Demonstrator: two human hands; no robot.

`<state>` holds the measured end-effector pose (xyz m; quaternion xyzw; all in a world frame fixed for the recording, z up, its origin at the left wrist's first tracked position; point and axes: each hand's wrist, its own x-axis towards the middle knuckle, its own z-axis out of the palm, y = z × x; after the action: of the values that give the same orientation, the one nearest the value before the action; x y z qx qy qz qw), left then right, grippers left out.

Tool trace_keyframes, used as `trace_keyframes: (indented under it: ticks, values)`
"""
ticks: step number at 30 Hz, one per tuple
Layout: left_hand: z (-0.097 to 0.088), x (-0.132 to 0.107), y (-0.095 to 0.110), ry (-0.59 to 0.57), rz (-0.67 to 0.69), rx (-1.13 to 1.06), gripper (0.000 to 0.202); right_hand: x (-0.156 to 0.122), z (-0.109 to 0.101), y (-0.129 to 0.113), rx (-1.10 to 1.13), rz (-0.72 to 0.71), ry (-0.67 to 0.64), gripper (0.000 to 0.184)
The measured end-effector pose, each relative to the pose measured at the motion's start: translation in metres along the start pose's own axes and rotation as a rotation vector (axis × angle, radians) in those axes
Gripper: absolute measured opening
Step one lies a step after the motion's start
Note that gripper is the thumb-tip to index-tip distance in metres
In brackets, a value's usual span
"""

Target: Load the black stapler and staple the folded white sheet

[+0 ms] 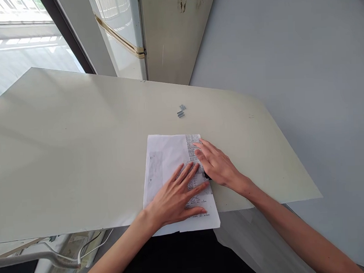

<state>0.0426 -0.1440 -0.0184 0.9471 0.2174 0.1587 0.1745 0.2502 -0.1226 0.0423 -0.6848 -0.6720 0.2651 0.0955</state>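
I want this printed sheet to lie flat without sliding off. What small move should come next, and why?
Probably push the paper a little farther onto the table. Its near edge overhangs the table's front. The left hand and right hand both lie flat on it with fingers spread, so a gentle push away should shift it without creasing.

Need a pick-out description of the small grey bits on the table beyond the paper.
Start at the pale table in front of the white fridge. Past the far edge of the paper that the left hand and right hand press flat, apart from it, lie the staple strips. They are the only small grey metal bits on the bare tabletop.
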Motion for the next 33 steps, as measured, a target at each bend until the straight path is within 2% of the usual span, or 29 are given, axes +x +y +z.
trace_keyframes:
  ticks: [23, 28, 33]
  values:
    - [0.002, 0.002, -0.003, -0.005, 0.009, -0.06, 0.073, 0.003, 0.003, -0.003, -0.065, 0.027, -0.005, 0.067]
    - [0.002, 0.001, -0.002, 0.018, 0.001, -0.052, 0.076, 0.004, 0.01, -0.001, -0.127, -0.022, 0.044, 0.063]
    - [0.0, -0.001, -0.003, 0.037, 0.005, -0.012, 0.079, 0.007, 0.027, -0.001, -0.217, -0.096, 0.124, 0.059]
